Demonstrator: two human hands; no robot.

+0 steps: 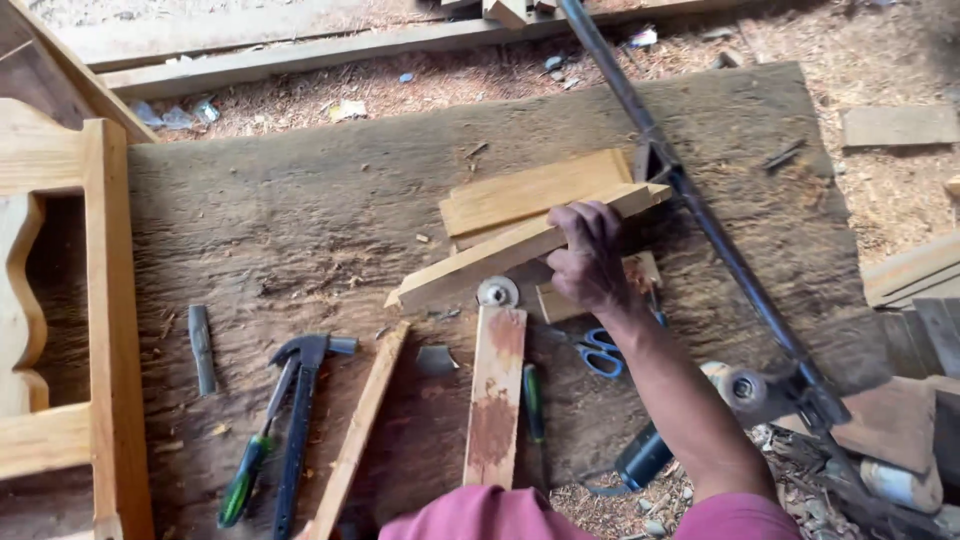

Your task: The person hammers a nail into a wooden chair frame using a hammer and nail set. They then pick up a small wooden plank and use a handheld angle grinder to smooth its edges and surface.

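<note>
Gripping the pale, long wooden batten (520,248) from above, the right hand (588,258) has its fingers curled over the far edge near the batten's right end, so it is closed on the wood. That batten lies on the weathered grey plank workbench (300,230), its long axis running from lower left to upper right, most of its length stretching away to the left of the hand. It rests across a shorter, flat pale board (535,190) that lies behind it, touching. Only one hand shows; the left hand is out of sight, so the right is the only one near the wood.

Just in front of the batten sits one round metal disc (497,291), at the top of a reddish-stained upright plank (494,395). One thin pale strip (360,425) leans beside it to the left. Blue-handled scissors (600,352), one pair, lie just below the wrist. Further left are one black claw hammer (298,420), one green-handled screwdriver (245,475) and one small grey chisel blade (201,348). A long dark metal bar (700,210) crosses diagonally to the right.
</note>
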